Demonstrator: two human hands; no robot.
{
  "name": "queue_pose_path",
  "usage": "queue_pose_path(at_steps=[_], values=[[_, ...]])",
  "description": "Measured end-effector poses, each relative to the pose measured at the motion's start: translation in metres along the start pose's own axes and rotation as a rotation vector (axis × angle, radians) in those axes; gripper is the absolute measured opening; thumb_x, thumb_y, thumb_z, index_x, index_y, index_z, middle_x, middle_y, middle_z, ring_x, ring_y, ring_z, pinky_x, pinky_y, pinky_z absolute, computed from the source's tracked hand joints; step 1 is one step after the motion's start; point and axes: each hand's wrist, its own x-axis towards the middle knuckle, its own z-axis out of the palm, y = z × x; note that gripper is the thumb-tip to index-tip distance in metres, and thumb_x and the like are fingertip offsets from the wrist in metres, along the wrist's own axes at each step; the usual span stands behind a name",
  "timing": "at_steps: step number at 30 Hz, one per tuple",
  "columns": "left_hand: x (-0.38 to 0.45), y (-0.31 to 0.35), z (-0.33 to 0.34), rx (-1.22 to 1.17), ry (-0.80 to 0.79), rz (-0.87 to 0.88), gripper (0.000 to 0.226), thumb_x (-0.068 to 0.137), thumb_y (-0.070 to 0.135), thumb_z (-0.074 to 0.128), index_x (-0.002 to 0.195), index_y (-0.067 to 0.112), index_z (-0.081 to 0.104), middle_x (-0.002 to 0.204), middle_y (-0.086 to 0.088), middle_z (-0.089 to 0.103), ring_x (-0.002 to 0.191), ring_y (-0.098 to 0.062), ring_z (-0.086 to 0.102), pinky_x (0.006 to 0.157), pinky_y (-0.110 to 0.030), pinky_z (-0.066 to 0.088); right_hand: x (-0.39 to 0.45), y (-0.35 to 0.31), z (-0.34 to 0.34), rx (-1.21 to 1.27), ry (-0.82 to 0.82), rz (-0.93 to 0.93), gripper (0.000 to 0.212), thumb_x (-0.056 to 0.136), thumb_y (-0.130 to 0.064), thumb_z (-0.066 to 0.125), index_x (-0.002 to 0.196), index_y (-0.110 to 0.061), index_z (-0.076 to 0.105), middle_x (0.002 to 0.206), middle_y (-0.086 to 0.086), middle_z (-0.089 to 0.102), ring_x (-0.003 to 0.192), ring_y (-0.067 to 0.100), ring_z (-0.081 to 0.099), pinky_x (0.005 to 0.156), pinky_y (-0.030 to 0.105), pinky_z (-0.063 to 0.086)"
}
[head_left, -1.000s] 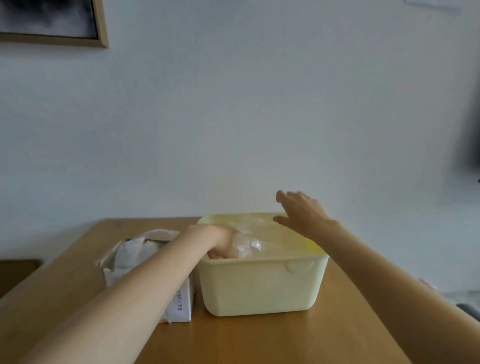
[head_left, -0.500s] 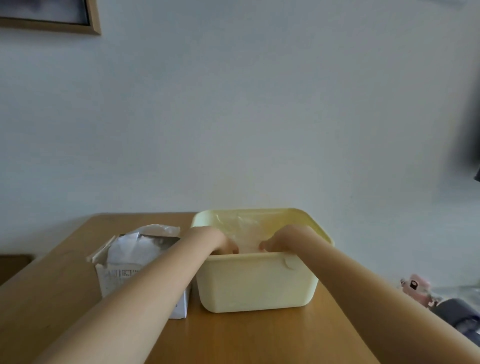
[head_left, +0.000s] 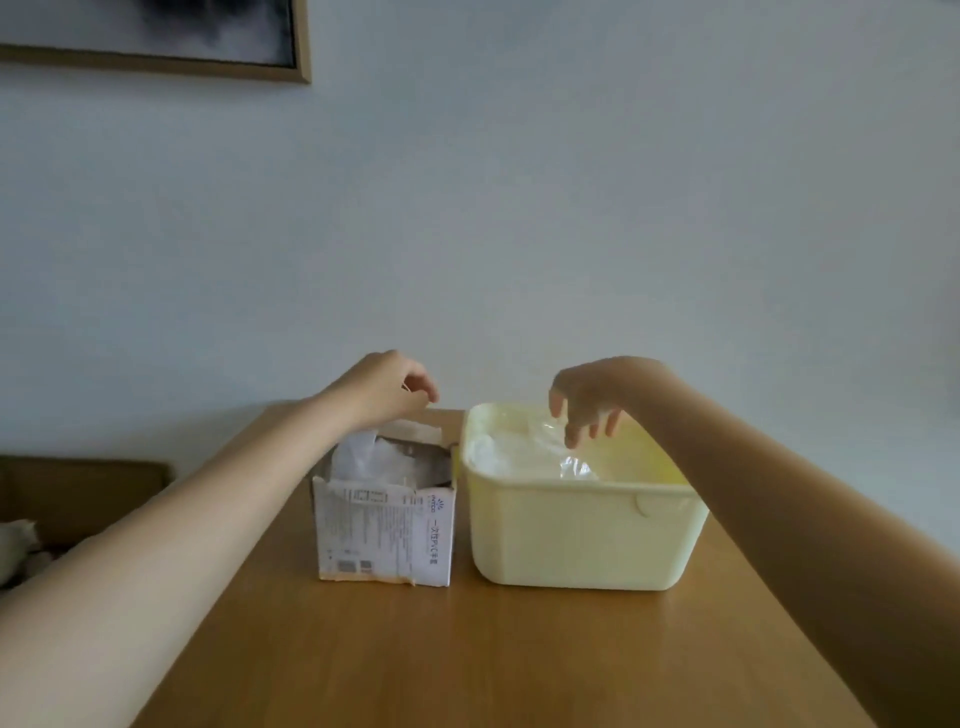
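Note:
A torn white cardboard box (head_left: 384, 525) with printed text stands on the wooden table (head_left: 467, 660), and crumpled clear plastic (head_left: 363, 452) shows at its open top. Right beside it stands a pale yellow plastic bin (head_left: 582, 540) with clear plastic film (head_left: 540, 452) inside. My left hand (head_left: 387, 389) hovers just above the box's far edge with loosely curled fingers and nothing visible in it. Over the bin is my right hand (head_left: 592, 400). Its fingers hang down spread, and the tips are at or just above the film.
A framed picture (head_left: 156, 57) hangs on the pale wall at the upper left. A dark wooden piece of furniture (head_left: 78, 493) sits low at the left, beyond the table's edge. The table's right edge runs close past the bin.
Both hands have come up out of the yellow bin. My left hand moved left to above the cardboard box, and my right hand rose above the bin's film.

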Motion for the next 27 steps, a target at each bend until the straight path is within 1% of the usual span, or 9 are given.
queue_pose_path(at_steps=[3,7,11,13,16,19,21,23,27], values=[[-0.009,-0.022,-0.006,0.031,-0.054,-0.107,0.010,0.088,0.022,0.059,0.096,0.019,0.066,0.104,0.002,0.064,0.096,-0.013,0.058,0.079,-0.023,0.042,-0.003,-0.037,-0.006,0.099,0.224,-0.224,0.032,0.089,-0.006,0.058,0.121,-0.005,0.057,0.112,0.014,0.065,0.073,0.020,0.064,0.071,0.026,0.054],[-0.018,-0.034,0.002,0.067,-0.049,-0.170,0.018,0.087,0.019,0.060,0.105,0.016,0.065,0.105,0.002,0.063,0.097,-0.014,0.058,0.084,-0.023,0.044,0.012,-0.085,0.014,0.036,0.295,-0.390,0.035,0.092,-0.010,0.053,0.127,-0.010,0.055,0.131,0.006,0.054,0.116,0.023,0.053,0.096,0.029,0.043],[-0.024,-0.039,0.004,0.035,0.004,-0.164,0.017,0.086,0.012,0.061,0.099,0.019,0.068,0.093,0.003,0.065,0.094,-0.015,0.061,0.084,-0.027,0.049,0.032,-0.112,0.038,0.003,0.365,-0.376,0.031,0.091,-0.020,0.054,0.116,-0.004,0.062,0.118,0.014,0.060,0.109,0.030,0.056,0.087,0.032,0.044],[-0.026,-0.038,0.003,0.058,0.007,-0.154,0.016,0.085,0.012,0.060,0.096,0.020,0.069,0.091,0.003,0.062,0.088,-0.013,0.059,0.075,-0.023,0.046,0.036,-0.118,0.042,0.110,0.468,-0.363,0.026,0.090,-0.020,0.051,0.098,-0.001,0.067,0.099,0.016,0.064,0.092,0.032,0.061,0.079,0.033,0.048],[-0.028,-0.038,0.003,0.087,-0.012,-0.161,0.017,0.087,0.010,0.054,0.091,0.016,0.070,0.085,0.006,0.061,0.067,-0.007,0.056,0.053,-0.008,0.039,0.034,-0.119,0.033,0.263,0.536,-0.395,0.014,0.091,-0.007,0.049,0.086,-0.005,0.063,0.098,0.015,0.067,0.085,0.031,0.064,0.071,0.032,0.050],[-0.034,-0.035,-0.002,0.156,-0.102,-0.176,0.014,0.088,0.013,0.052,0.089,0.013,0.066,0.083,0.001,0.068,0.054,-0.007,0.055,0.048,-0.011,0.041,0.027,-0.113,0.018,0.693,0.528,-0.353,0.022,0.094,0.002,0.041,0.075,-0.008,0.045,0.082,0.017,0.066,0.054,0.026,0.063,0.049,0.030,0.054],[-0.037,-0.032,-0.003,0.232,-0.155,-0.157,0.017,0.088,0.009,0.051,0.101,0.013,0.061,0.089,-0.003,0.070,0.059,-0.013,0.058,0.054,-0.017,0.045,0.026,-0.105,0.012,0.916,0.556,-0.303,0.019,0.095,0.004,0.037,0.080,-0.006,0.044,0.074,0.017,0.066,0.056,0.026,0.066,0.064,0.040,0.059],[-0.033,-0.032,-0.002,0.233,-0.151,-0.175,0.017,0.086,0.007,0.051,0.096,0.013,0.064,0.070,0.003,0.064,0.053,-0.010,0.053,0.044,-0.012,0.039,0.024,-0.098,0.011,0.986,0.609,-0.284,0.016,0.094,0.005,0.035,0.087,-0.004,0.046,0.074,0.018,0.066,0.062,0.028,0.068,0.074,0.044,0.058],[-0.031,-0.035,0.003,0.289,-0.184,-0.163,0.016,0.085,0.006,0.053,0.091,0.012,0.067,0.068,0.004,0.061,0.053,-0.004,0.050,0.039,-0.005,0.032,0.019,-0.081,0.003,1.298,0.734,-0.225,0.025,0.094,0.004,0.032,0.077,-0.013,0.037,0.077,0.021,0.062,0.059,0.026,0.063,0.066,0.041,0.058]])
